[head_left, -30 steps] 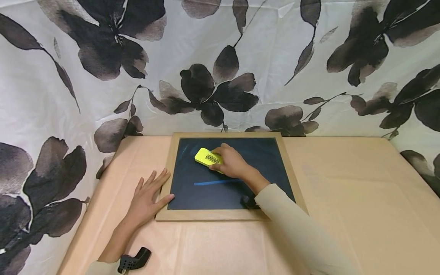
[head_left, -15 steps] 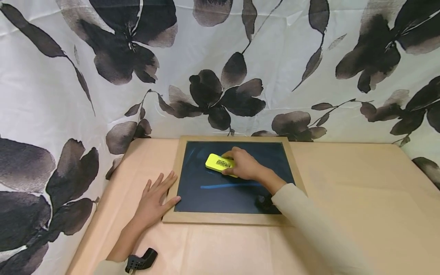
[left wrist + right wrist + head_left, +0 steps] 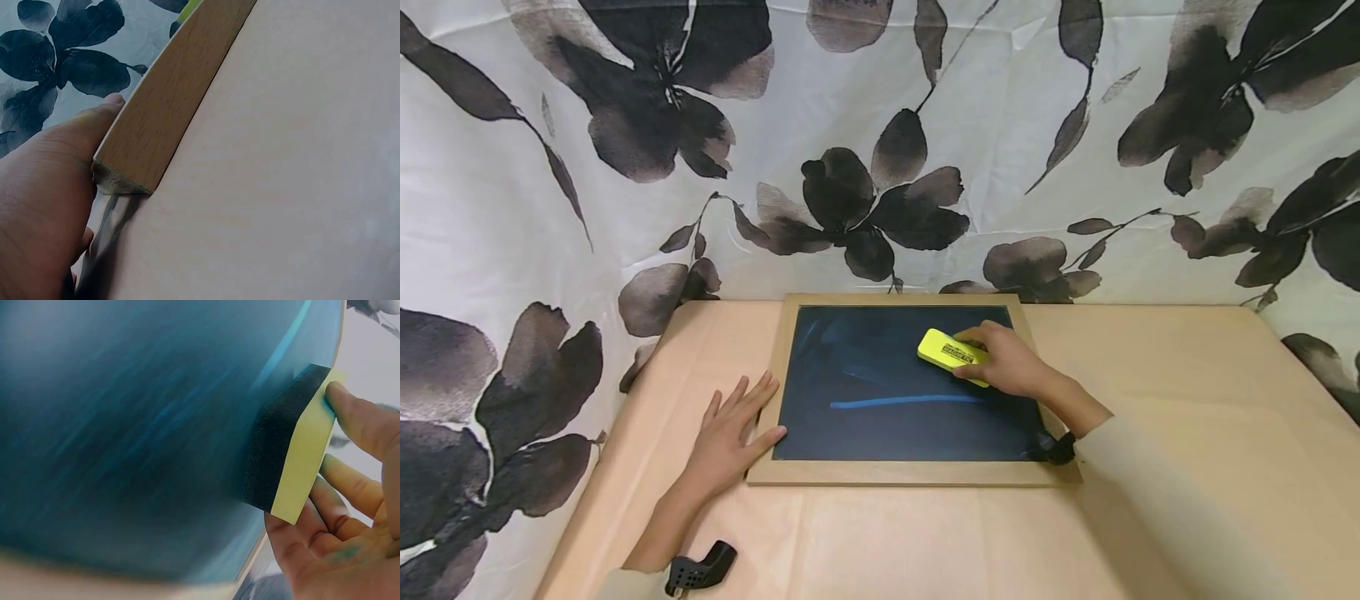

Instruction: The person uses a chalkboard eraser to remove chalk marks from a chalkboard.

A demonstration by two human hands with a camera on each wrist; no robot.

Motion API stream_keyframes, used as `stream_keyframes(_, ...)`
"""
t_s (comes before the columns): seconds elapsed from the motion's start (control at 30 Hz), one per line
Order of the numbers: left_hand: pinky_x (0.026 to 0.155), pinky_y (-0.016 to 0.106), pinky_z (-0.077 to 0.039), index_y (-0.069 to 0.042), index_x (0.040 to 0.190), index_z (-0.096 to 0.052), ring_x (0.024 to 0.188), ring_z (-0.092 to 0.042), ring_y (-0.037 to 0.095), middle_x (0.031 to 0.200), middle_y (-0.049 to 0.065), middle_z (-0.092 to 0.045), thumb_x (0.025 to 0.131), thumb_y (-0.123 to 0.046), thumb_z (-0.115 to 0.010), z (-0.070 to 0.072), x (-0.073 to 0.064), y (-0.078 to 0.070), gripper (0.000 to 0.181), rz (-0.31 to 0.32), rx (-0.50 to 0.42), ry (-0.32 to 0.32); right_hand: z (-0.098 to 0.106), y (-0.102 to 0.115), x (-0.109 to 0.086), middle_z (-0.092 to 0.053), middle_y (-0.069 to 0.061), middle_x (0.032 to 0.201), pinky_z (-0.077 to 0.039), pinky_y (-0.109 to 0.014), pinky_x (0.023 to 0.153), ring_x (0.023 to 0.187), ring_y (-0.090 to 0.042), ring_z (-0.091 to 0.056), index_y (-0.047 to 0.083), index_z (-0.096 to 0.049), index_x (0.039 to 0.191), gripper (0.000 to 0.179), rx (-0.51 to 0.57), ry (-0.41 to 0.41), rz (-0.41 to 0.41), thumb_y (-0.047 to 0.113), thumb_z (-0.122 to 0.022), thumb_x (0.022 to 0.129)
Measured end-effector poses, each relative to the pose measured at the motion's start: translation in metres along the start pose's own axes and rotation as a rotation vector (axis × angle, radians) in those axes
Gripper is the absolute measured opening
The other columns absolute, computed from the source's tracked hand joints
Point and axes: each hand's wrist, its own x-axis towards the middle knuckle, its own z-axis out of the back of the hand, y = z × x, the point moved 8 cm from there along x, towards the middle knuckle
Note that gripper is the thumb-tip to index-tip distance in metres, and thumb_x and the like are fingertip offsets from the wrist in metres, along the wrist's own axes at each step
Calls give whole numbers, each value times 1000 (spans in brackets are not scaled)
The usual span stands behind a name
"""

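A wood-framed blackboard lies on the table, with a blue chalk line across its lower half and faint blue smears above it. My right hand grips a yellow board eraser by its right end, over the right part of the board. In the right wrist view the black felt side of the eraser faces the board, and blue dust marks the palm. My left hand lies with fingers spread at the frame's left edge, its thumb touching the wood. The left wrist view shows that hand beside the frame corner.
A pale wood-coloured table extends on both sides of the board and in front of it. Behind and to the left hangs a white cloth printed with dark flowers. Dark wrist devices sit on both wrists.
My right hand has slid the eraser rightward across the upper board, from left of centre to the right side. More of the blue line's right end shows. The left hand stays by the frame.
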Motion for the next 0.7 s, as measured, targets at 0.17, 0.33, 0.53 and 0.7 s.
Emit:
stream_keyframes(0.17,109,62,-3,-16,148,-40,141,-21,37,153,4,-32,88,-43,-65,0,1,-1,70,3,5,-5,9,-16,-12,-59,-14,103,-44,-40,75,88,-28,-52,-4,-61,123,55,19,-35,-8,23,-80,79)
stream_keyframes(0.33,109,62,-4,-17,148,-39,141,-21,37,153,5,-33,89,-43,-65,0,1,0,69,-2,5,-5,7,-19,-15,-57,-12,97,-42,-37,72,85,-27,-51,-4,-62,122,55,83,-84,-19,21,-81,77)
stream_keyframes(0.53,109,62,-3,-18,148,-40,141,-22,36,152,5,-34,88,-42,-66,0,-1,3,69,-1,5,-17,-3,-7,-9,-57,-11,95,-42,-35,71,83,-25,-51,-3,-62,123,55,106,-103,-8,21,-80,78)
stream_keyframes(0.7,109,61,-3,-18,148,-40,141,-22,36,152,5,-34,88,-41,-66,-3,0,3,69,-3,-6,-22,-13,14,3,-54,-8,91,-39,-34,69,79,-23,-48,-3,-63,123,54,106,-63,28,22,-80,79)
